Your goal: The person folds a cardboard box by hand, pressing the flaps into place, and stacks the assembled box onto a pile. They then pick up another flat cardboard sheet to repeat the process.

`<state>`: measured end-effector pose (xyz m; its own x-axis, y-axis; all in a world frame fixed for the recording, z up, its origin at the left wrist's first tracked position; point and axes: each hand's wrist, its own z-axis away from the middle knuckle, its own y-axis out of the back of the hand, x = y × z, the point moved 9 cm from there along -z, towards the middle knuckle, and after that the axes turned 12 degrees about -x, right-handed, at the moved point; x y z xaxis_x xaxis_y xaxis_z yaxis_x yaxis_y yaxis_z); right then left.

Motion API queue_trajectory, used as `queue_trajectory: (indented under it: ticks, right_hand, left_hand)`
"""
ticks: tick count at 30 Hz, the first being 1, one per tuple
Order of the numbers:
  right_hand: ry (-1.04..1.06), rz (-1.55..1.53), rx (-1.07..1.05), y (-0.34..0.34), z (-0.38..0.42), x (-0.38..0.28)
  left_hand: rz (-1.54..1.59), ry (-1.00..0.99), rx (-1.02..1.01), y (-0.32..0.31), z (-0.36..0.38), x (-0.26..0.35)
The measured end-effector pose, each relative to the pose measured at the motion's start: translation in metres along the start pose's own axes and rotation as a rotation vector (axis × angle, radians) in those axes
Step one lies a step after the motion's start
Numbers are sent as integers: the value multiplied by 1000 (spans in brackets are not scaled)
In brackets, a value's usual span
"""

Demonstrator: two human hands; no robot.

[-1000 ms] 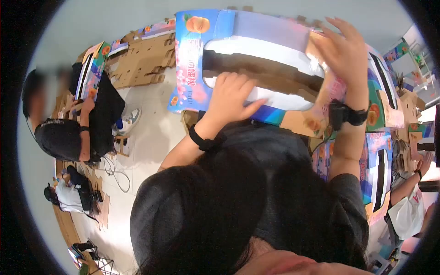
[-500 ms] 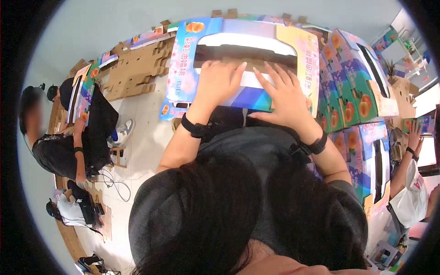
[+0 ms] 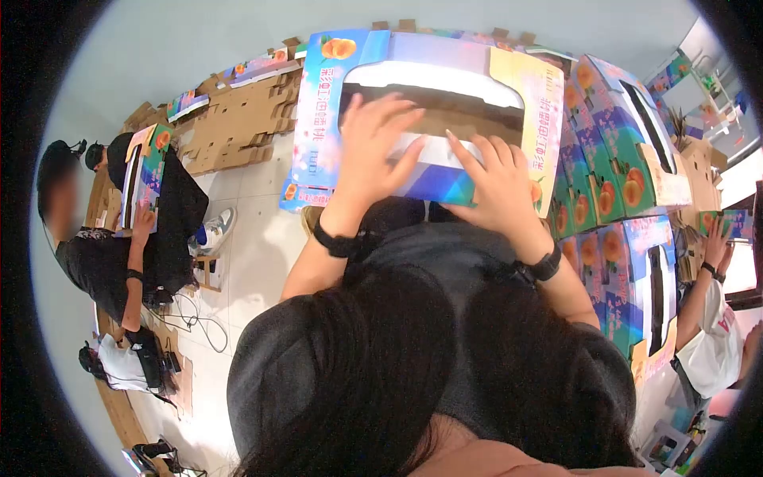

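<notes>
A printed cardboard fruit box (image 3: 319, 143), blue and purple with peach pictures, sits in front of my body. Its top has a wide cut-out with a white flap along the far edge, and brown cardboard shows inside. My left hand (image 3: 373, 147) is over the left part of the cut-out, fingers spread and slightly blurred. Lying on the near edge of the cut-out, my right hand (image 3: 499, 176) has its fingers bent a little and the thumb apart. Neither hand grasps anything.
Similar printed boxes (image 3: 612, 143) are stacked at the right. Flattened brown cardboard (image 3: 238, 119) lies on the floor at the back left. One person (image 3: 99, 266) at the left handles a printed box (image 3: 145, 171); another person's hand (image 3: 717, 242) is at the far right. Cables (image 3: 203, 322) lie on the floor.
My left hand has lifted and shifted slightly left over the cut-out. My right hand has moved down and right toward the near edge, and more of the opening shows.
</notes>
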<state>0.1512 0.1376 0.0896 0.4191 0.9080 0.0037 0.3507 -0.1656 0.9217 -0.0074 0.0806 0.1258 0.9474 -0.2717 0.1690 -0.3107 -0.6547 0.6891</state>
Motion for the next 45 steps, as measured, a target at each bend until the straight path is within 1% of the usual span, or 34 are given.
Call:
queue_trajectory:
  ticks: [1, 2, 4, 6, 8, 11, 14, 17, 18, 19, 21, 22, 23, 25, 27, 28, 30, 32, 35, 37, 38, 41, 42, 45]
  right_hand:
    - [1, 6, 18, 5, 0, -1]
    - [2, -18, 17, 6, 0, 0]
    - [-10, -66, 8, 5, 3, 4]
    - [-9, -34, 36, 7, 7, 4]
    - [-2, -11, 53, 10, 12, 1]
    - [-1, -1, 66, 26, 21, 1]
    - [-44, 23, 110, 71, 30, 10]
    - [-99, 91, 187, 135, 49, 20]
    - [-144, 141, 177, 153, 59, 26]
    - [-188, 188, 167, 169, 70, 33]
    - [-273, 227, 224, 201, 95, 41]
    - [-318, 208, 184, 212, 110, 52]
    - [-383, 298, 118, 226, 121, 55]
    - [-502, 295, 156, 249, 144, 59]
    - [-567, 102, 140, 265, 178, 73]
    - [-549, 109, 114, 270, 199, 80]
    - [-623, 220, -18, 289, 234, 77]
    - [-744, 172, -57, 300, 273, 79]
    - [-930, -80, -7, 306, 321, 86]
    - [-1017, -152, -26, 302, 350, 96]
    - [-1027, -148, -42, 301, 363, 99]
    - [-1037, -308, -51, 289, 378, 107]
    - [-1038, -282, -31, 289, 381, 106]
    - [-1028, -339, 28, 290, 382, 103]
  left_hand:
    - [7, -16, 109, 22, 4, 3]
    - [-15, 8, 150, 35, 15, -7]
    - [-148, 104, 256, 70, 28, -13]
    - [-73, 183, 336, 89, 44, -35]
    - [104, 267, 539, 101, 77, -68]
    - [-6, 357, 634, 122, 127, -100]
    - [135, 568, 680, 123, 180, -164]
    - [143, 620, 679, 130, 188, -172]
    - [137, 645, 712, 130, 186, -167]
    - [177, 635, 694, 122, 182, -167]
    - [251, 613, 664, 108, 176, -170]
    - [273, 609, 617, 100, 171, -169]
    - [293, 603, 571, 91, 166, -167]
    - [329, 591, 484, 81, 157, -163]
    - [363, 583, 405, 73, 151, -158]
    - [365, 592, 389, 70, 150, -158]
    - [365, 605, 357, 66, 153, -164]
    - [393, 617, 374, 64, 156, -168]
    - [404, 630, 357, 59, 149, -164]
    - [384, 616, 323, 58, 144, -157]
    - [371, 599, 302, 56, 140, -153]
    - [335, 554, 245, 51, 135, -153]
    - [323, 538, 229, 49, 133, -151]
    - [320, 563, 241, 52, 132, -148]
